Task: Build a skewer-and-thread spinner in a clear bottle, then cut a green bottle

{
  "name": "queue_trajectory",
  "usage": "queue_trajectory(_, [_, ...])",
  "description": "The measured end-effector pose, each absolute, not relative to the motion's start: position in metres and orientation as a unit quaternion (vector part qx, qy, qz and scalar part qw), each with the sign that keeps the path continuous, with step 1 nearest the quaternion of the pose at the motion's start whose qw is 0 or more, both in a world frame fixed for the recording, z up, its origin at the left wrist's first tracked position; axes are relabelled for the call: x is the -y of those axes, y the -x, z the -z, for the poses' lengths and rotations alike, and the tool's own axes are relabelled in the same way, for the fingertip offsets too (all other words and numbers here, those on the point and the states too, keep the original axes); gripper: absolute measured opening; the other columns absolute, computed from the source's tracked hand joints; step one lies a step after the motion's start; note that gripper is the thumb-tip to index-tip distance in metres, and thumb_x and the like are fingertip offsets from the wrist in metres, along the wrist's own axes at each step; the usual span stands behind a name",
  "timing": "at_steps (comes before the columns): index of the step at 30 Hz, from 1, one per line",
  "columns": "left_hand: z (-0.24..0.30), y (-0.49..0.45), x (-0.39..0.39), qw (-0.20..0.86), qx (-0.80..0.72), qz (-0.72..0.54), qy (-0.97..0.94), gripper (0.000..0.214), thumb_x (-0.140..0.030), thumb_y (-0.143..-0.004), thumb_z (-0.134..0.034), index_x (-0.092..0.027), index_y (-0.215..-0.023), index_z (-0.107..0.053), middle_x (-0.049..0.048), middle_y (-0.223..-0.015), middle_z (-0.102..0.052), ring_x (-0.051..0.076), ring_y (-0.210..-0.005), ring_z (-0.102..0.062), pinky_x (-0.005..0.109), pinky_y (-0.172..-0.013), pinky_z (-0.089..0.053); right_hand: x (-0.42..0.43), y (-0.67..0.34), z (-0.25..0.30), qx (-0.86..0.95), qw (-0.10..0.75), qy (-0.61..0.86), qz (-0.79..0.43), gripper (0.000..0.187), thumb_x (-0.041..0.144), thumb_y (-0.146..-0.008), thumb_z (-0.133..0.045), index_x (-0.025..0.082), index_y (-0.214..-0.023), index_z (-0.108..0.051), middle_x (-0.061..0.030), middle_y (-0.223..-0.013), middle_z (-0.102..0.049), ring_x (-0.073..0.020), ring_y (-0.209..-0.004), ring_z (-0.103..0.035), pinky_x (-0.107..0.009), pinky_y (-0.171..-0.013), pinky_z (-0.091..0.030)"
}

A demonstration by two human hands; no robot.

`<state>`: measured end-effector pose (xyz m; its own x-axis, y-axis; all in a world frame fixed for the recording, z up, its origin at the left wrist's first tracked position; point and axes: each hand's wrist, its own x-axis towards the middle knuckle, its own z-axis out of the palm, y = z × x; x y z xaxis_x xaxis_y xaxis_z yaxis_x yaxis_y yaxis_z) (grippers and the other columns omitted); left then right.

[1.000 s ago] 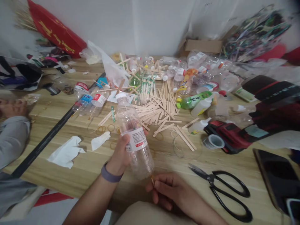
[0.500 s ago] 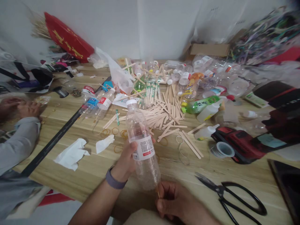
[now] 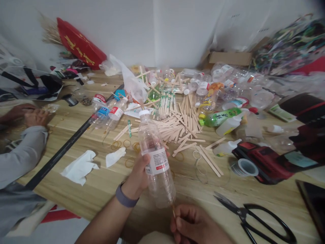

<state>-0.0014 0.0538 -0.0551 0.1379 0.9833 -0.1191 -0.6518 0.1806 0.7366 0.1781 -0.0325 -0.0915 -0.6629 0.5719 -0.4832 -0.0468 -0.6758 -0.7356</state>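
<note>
A clear plastic bottle (image 3: 161, 186) with a white cap and white label is tilted in front of me, its cap pointing away. My left hand (image 3: 142, 169) is wrapped around it at the label. At the bottle's base, my right hand (image 3: 189, 222) pinches a thin tan rubber band (image 3: 174, 211) that runs from the bottom of the bottle. Part of the band is hidden by the fingers. Similar loose rubber bands (image 3: 130, 162) lie on the wooden table (image 3: 101, 189). To the right of my right hand lie black-handled scissors (image 3: 242, 213).
Wooden sticks (image 3: 177, 127) are heaped mid-table, with many bottles (image 3: 223, 117) behind and to the right. A red and black power tool (image 3: 261, 162) and a small cup (image 3: 247, 167) stand at right. At left are white gloves (image 3: 81, 166) and another person's hands (image 3: 37, 117).
The view has shifted slightly, so the scene sits a little lower and further right. My right hand has drawn slightly away from the bottle's base, and more of the band shows.
</note>
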Motion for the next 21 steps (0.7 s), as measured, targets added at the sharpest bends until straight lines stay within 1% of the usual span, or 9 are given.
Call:
queue_trajectory(2, [0.056,0.002,-0.053,0.704,-0.306,-0.579,-0.273,0.058,-0.055,-0.065,-0.08,-0.016,-0.106,-0.07,0.0083,-0.095,-0.075,0.025,-0.083,-0.07,0.028,-0.063,-0.05,0.033,-0.177,0.101,0.343,0.173,0.382,-0.841,0.057,0.068,-0.062,-0.078,0.018,-0.068,-0.051,0.0028,-0.061,-0.056,-0.0053,-0.048,-0.041,-0.02,-0.046,-0.023])
queue_trajectory(4, [0.057,0.002,-0.053,0.707,-0.303,-0.574,-0.279,0.056,-0.056,-0.065,-0.08,-0.015,-0.103,-0.071,0.0081,-0.091,-0.075,0.024,-0.081,-0.07,0.027,-0.062,-0.05,0.033,-0.176,0.109,0.329,0.175,0.387,-0.843,0.06,0.065,-0.054,-0.084,0.02,-0.064,-0.044,0.0069,-0.055,-0.05,-0.0048,-0.045,-0.037,-0.02,-0.043,-0.021])
queue_trajectory(7, [0.055,0.001,-0.053,0.707,-0.307,-0.572,-0.282,0.056,-0.058,-0.062,-0.081,-0.014,-0.096,-0.073,0.008,-0.084,-0.075,0.025,-0.079,-0.07,0.027,-0.06,-0.049,0.032,-0.175,0.109,0.326,0.217,0.35,-0.851,0.064,0.06,-0.047,-0.089,0.021,-0.065,-0.042,0.01,-0.053,-0.044,-0.0038,-0.045,-0.032,-0.021,-0.043,-0.019])
queue_trajectory(9, [0.053,0.0,-0.054,0.701,-0.315,-0.58,-0.271,0.059,-0.058,-0.06,-0.082,-0.014,-0.097,-0.072,0.0081,-0.085,-0.075,0.025,-0.077,-0.069,0.028,-0.061,-0.05,0.032,-0.175,0.101,0.332,0.229,0.33,-0.853,0.061,0.065,-0.051,-0.086,0.019,-0.072,-0.051,0.0074,-0.061,-0.05,-0.0035,-0.047,-0.034,-0.021,-0.045,-0.019])
queue_trajectory(12, [0.049,-0.001,-0.055,0.703,-0.327,-0.58,-0.249,0.061,-0.054,-0.057,-0.085,-0.016,-0.102,-0.071,0.0081,-0.094,-0.076,0.024,-0.077,-0.069,0.027,-0.059,-0.05,0.032,-0.176,0.09,0.334,0.219,0.348,-0.848,0.064,0.075,-0.069,-0.068,0.015,-0.091,-0.064,0.0017,-0.072,-0.058,-0.0036,-0.048,-0.038,-0.022,-0.047,-0.02])
queue_trajectory(14, [0.048,-0.002,-0.055,0.708,-0.325,-0.578,-0.244,0.059,-0.053,-0.056,-0.086,-0.016,-0.1,-0.071,0.008,-0.095,-0.075,0.024,-0.08,-0.069,0.026,-0.06,-0.05,0.032,-0.177,0.091,0.336,0.2,0.351,-0.851,0.061,0.073,-0.075,-0.064,0.014,-0.091,-0.066,0.0008,-0.071,-0.059,-0.0037,-0.049,-0.039,-0.022,-0.048,-0.021])
queue_trajectory(15, [0.049,-0.002,-0.055,0.712,-0.32,-0.577,-0.243,0.058,-0.053,-0.056,-0.086,-0.016,-0.098,-0.072,0.0078,-0.094,-0.075,0.024,-0.08,-0.069,0.026,-0.06,-0.05,0.033,-0.177,0.094,0.336,0.185,0.346,-0.856,0.058,0.071,-0.075,-0.067,0.014,-0.087,-0.066,0.001,-0.069,-0.058,-0.0039,-0.049,-0.039,-0.021,-0.049,-0.022])
queue_trajectory(18, [0.054,-0.001,-0.054,0.728,-0.303,-0.563,-0.247,0.054,-0.056,-0.059,-0.084,-0.016,-0.095,-0.075,0.0069,-0.091,-0.076,0.022,-0.081,-0.069,0.027,-0.064,-0.052,0.033,-0.175,0.103,0.315,0.168,0.35,-0.866,0.057,0.068,-0.06,-0.08,0.016,-0.069,-0.057,0.0033,-0.063,-0.055,-0.0047,-0.05,-0.04,-0.022,-0.05,-0.024])
queue_trajectory(21, [0.058,0.0,-0.053,0.74,-0.293,-0.548,-0.255,0.052,-0.055,-0.063,-0.082,-0.016,-0.096,-0.076,0.0067,-0.09,-0.077,0.022,-0.083,-0.069,0.028,-0.07,-0.052,0.032,-0.172,0.105,0.302,0.19,0.391,-0.849,0.062,0.057,-0.044,-0.092,0.019,-0.061,-0.045,0.0078,-0.055,-0.047,-0.0049,-0.049,-0.035,-0.022,-0.049,-0.023])
